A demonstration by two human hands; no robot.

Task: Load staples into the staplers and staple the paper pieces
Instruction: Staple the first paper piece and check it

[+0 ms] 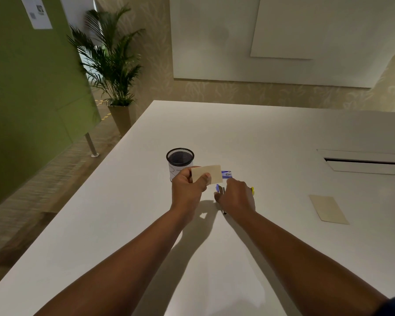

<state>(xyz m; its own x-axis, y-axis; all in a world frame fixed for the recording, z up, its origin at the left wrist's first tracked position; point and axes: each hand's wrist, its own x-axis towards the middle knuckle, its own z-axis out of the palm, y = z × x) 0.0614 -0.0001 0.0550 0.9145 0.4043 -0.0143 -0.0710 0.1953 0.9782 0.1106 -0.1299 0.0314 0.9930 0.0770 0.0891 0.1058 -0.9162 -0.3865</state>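
My left hand [188,188] pinches a small tan paper piece [209,173] between thumb and fingers, lifted above the white table [123,224]. My right hand [236,196] reaches down over a blue stapler [219,189] on the table; its fingers curl around the stapler, which is mostly hidden under the hand. A yellow item [252,189] peeks out behind the right hand. Behind the held paper lies a small blue staple box [227,174]. A second tan paper piece [328,209] lies flat on the table to the right.
A black mesh pen cup [180,163] stands just left of the held paper. A recessed cable slot [365,161] sits in the table at far right. The table's left edge drops to the floor, with a potted palm [112,65] and a green partition [27,99] beyond.
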